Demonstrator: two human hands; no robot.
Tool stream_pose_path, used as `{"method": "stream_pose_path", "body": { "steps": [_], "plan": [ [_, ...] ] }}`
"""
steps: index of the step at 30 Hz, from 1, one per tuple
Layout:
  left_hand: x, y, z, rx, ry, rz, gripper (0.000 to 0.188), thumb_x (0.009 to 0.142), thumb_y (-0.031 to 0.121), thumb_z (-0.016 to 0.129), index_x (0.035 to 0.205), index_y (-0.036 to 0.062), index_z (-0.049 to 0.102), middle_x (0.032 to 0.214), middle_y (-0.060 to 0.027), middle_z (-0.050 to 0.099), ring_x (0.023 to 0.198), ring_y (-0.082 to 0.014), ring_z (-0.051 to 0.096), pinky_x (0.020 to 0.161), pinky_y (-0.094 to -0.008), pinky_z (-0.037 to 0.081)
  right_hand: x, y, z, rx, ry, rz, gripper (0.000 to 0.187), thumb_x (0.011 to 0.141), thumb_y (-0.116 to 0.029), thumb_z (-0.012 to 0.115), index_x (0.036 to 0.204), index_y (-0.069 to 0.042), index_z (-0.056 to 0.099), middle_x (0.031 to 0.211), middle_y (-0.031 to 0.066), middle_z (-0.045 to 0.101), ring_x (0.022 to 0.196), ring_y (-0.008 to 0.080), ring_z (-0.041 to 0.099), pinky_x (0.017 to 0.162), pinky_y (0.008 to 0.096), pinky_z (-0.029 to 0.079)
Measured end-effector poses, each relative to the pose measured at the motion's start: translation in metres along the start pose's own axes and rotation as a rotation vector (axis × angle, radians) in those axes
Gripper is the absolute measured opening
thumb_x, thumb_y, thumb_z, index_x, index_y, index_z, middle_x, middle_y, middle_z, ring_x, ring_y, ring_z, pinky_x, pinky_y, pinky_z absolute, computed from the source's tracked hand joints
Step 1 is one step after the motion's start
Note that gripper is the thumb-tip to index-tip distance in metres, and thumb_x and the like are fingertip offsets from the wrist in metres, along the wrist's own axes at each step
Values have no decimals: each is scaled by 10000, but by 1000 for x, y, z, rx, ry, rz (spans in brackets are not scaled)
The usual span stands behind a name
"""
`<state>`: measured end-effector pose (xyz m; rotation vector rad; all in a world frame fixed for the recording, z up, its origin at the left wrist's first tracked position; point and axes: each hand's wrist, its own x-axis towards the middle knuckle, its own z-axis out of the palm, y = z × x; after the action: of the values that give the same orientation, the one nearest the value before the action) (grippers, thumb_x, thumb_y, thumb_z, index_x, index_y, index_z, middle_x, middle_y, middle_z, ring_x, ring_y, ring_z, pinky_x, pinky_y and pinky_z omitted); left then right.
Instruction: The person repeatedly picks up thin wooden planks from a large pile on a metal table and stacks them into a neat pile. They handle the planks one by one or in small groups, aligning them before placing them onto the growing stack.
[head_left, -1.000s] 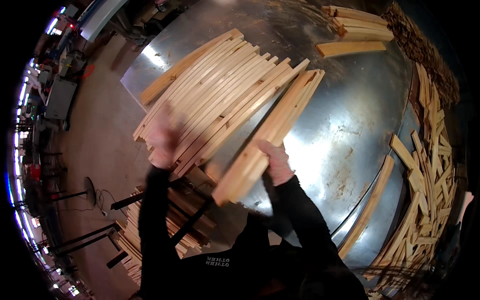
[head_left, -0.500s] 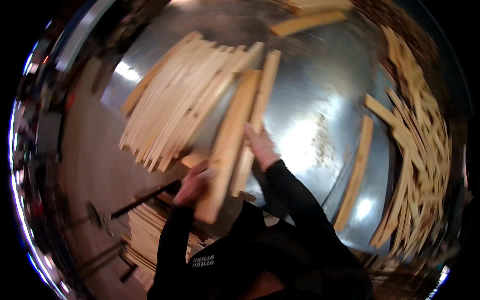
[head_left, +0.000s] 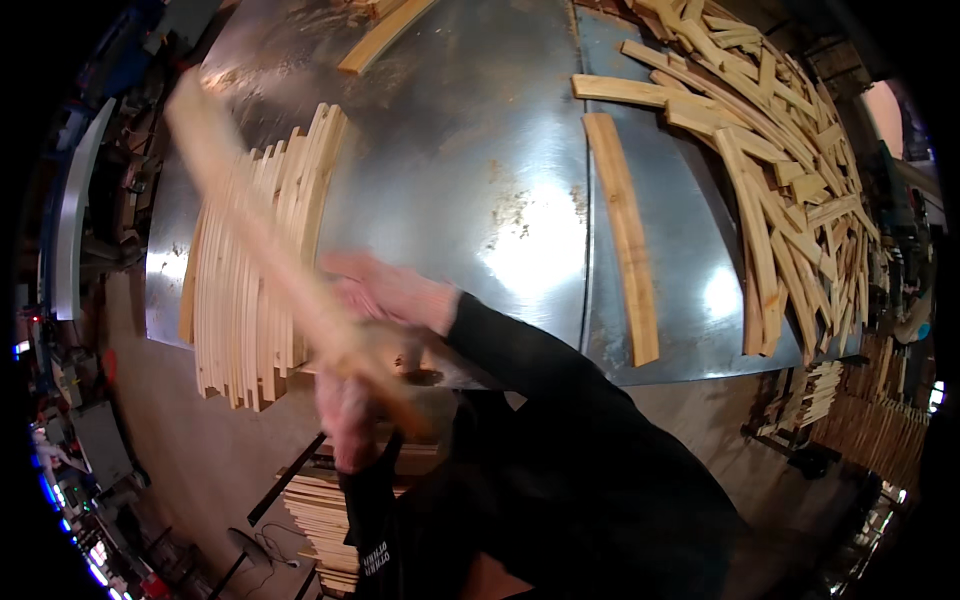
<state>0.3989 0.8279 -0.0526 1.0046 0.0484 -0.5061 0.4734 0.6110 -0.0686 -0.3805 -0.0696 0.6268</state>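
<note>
A long pale wooden slat (head_left: 255, 235), smeared by motion, slants across in front of me from upper left to lower right. My left hand (head_left: 345, 420) is closed round its lower part, near my body. My right hand (head_left: 400, 292) is just right of the slat, fingers stretched toward it and somewhat blurred; whether they touch it I cannot tell. Beneath the raised slat, a row of slats (head_left: 325, 170) lies side by side on the metal table (head_left: 430, 170), partly hidden by it.
A big jumbled heap of wooden pieces (head_left: 790, 210) covers the table's right side. One loose slat (head_left: 625, 240) lies left of it, and another slat (head_left: 385, 38) at the far edge. Below the table's near edge stands a stack of slats (head_left: 318, 520).
My view has turned, so the table sits further left. The slat in my left hand has swung its far end leftward over the row. My right hand no longer holds the second slat.
</note>
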Motion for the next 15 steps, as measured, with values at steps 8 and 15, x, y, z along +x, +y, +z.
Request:
{"method": "stream_pose_path", "body": {
  "steps": [8,15],
  "plan": [
    [28,-142,217,820,-143,-121,664,906,181,696,1479,31,398,1214,-212,584,1066,-231,593,902,-340,514,-302,-113,-2,-1538,1549,316,810,892,-498,593,1509,-64,297,1171,233,611,1083,371,622,922,463,503],
    [4,-193,314,1577,-585,154,678,839,282,741,1417,64,463,1266,-145,588,1136,-265,602,919,-401,516,-401,-77,-84,-1703,1544,184,1019,752,-390,778,1528,-64,204,1287,228,523,1159,417,552,933,491,499]
  ]
}}
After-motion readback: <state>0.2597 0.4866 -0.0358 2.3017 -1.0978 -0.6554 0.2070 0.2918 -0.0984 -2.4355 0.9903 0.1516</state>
